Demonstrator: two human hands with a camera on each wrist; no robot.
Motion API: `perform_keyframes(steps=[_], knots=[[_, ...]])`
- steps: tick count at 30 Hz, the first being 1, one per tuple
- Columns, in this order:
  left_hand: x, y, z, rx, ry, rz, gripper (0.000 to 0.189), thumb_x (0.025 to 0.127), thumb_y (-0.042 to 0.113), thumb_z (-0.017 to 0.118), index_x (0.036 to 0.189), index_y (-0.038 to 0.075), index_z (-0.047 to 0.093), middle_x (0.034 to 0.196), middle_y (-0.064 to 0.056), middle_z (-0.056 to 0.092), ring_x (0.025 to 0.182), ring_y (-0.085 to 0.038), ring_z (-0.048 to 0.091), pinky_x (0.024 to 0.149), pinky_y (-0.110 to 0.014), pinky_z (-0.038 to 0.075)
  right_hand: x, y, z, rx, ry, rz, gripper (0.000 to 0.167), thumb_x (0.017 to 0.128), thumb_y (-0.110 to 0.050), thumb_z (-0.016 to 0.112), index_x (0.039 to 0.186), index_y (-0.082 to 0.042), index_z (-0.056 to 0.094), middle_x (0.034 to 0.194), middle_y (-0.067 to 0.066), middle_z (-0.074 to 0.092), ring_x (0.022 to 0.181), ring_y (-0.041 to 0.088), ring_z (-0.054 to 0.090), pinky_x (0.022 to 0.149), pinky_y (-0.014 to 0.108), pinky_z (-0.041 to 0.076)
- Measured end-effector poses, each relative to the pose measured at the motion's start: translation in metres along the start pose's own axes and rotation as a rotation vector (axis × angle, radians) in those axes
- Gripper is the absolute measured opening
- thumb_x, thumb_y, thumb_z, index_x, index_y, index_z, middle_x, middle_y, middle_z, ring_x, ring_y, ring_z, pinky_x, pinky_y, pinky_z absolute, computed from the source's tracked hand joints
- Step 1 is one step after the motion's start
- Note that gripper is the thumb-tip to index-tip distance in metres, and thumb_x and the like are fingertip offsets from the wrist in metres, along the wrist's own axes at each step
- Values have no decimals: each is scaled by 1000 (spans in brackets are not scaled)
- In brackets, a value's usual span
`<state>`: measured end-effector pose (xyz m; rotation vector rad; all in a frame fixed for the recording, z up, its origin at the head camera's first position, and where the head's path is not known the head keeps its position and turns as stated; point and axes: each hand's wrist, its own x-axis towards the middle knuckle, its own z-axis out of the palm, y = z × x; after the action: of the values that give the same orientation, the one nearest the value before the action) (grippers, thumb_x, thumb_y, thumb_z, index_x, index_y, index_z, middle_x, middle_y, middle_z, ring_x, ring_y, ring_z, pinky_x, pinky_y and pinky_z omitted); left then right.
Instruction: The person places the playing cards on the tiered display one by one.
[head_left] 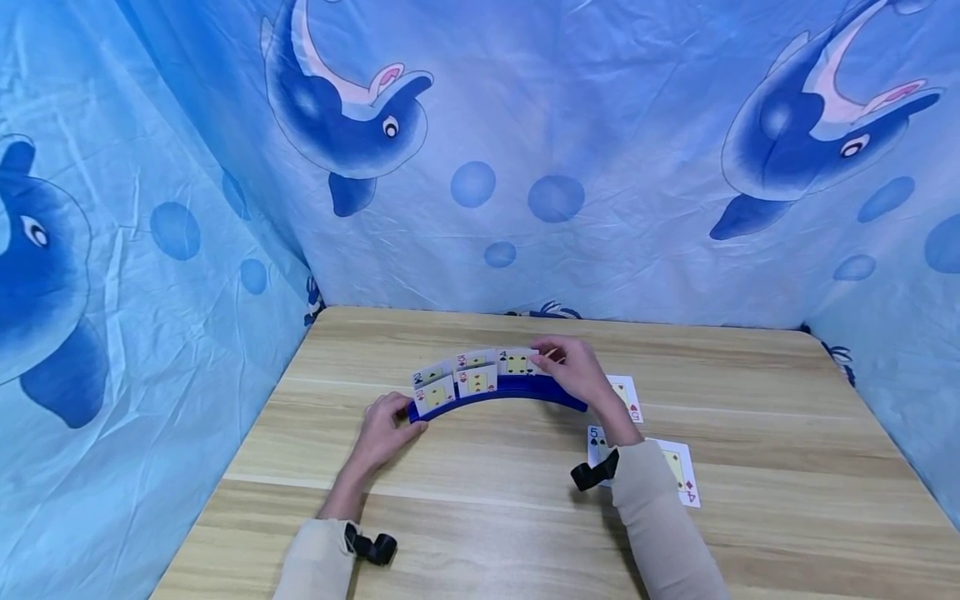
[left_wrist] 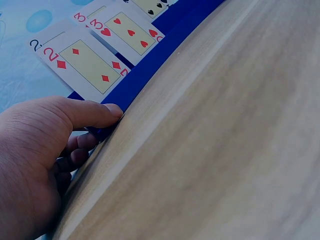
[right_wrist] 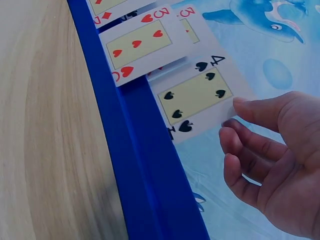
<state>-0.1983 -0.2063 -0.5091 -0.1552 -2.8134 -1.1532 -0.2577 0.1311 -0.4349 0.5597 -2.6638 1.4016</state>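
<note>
A curved blue card holder (head_left: 536, 388) stands on the table with playing cards in two rows. My left hand (head_left: 382, 432) grips its left end, thumb (left_wrist: 107, 115) on the front side and fingers curled underneath or behind. At the back row's right end, my right hand (head_left: 573, 367) pinches the edge of the four of spades (right_wrist: 195, 95), whose lower edge is at the holder. In front stand the two of diamonds (left_wrist: 85, 62) and the three of hearts (right_wrist: 142, 44). Behind them, partly covered, are a black two (head_left: 432, 373) and a red three (head_left: 476, 359).
Right of the holder, several cards lie face up on the wooden table (head_left: 480, 517): a five of spades (head_left: 594, 437), a four of diamonds (head_left: 684, 475) and a red five (head_left: 633, 400), partly hidden by my right arm. Blue dolphin-print cloth (head_left: 510, 275) hangs around the table.
</note>
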Motion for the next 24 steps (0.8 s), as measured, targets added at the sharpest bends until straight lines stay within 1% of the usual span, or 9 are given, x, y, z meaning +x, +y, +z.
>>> perform_keyframes(steps=[5,9,12,14,18,20,21,24], knots=[[0,0,-1,-4,2,-6,38,81,16,81,114,1,71,110,-12,71,100,-26,59,96,-42,35,-7,0,-8,-25,-4,-9,29,95,-19,68,122,-6,69,104,12,73,88,22,69,78,30,55],[0,0,-1,-1,-3,-15,38,81,17,80,115,2,71,111,-12,71,101,-25,58,95,-41,35,-16,4,-15,-41,2,-19,29,95,-18,69,121,-6,68,105,12,73,90,23,69,78,31,56],[0,0,-1,2,-4,-8,38,81,17,80,115,2,71,111,-12,71,101,-25,58,95,-42,35,-24,8,-21,-65,11,-19,30,94,-17,69,122,-5,67,107,13,73,90,23,69,79,32,56],[0,0,-1,-3,3,6,38,81,16,80,114,1,71,110,-12,71,100,-26,58,94,-42,36,-29,12,-25,-75,18,-7,32,94,-17,69,124,-5,66,109,15,72,92,24,69,80,33,55],[-1,-2,1,-4,48,64,36,78,15,80,110,0,72,105,-14,71,95,-26,59,91,-41,36,-40,21,-32,-105,42,20,33,94,-17,70,125,-4,66,112,19,72,92,25,68,80,32,54],[-2,-3,1,-2,65,83,36,77,14,81,108,-1,72,103,-14,71,93,-26,59,89,-41,36,-46,25,-36,-121,54,31,34,93,-17,70,125,-4,65,113,20,71,93,26,68,80,33,55],[-2,-3,2,3,69,89,35,77,14,81,108,-1,73,103,-14,71,93,-26,59,88,-40,36,-50,27,-38,-134,59,38,35,93,-17,70,125,-4,65,113,19,71,93,26,68,80,33,55],[-1,-3,2,0,54,72,36,78,14,81,109,-1,72,104,-14,71,95,-27,59,90,-42,36,-60,33,-45,-161,67,73,36,93,-17,70,126,-3,64,115,19,71,95,27,67,80,32,54]])
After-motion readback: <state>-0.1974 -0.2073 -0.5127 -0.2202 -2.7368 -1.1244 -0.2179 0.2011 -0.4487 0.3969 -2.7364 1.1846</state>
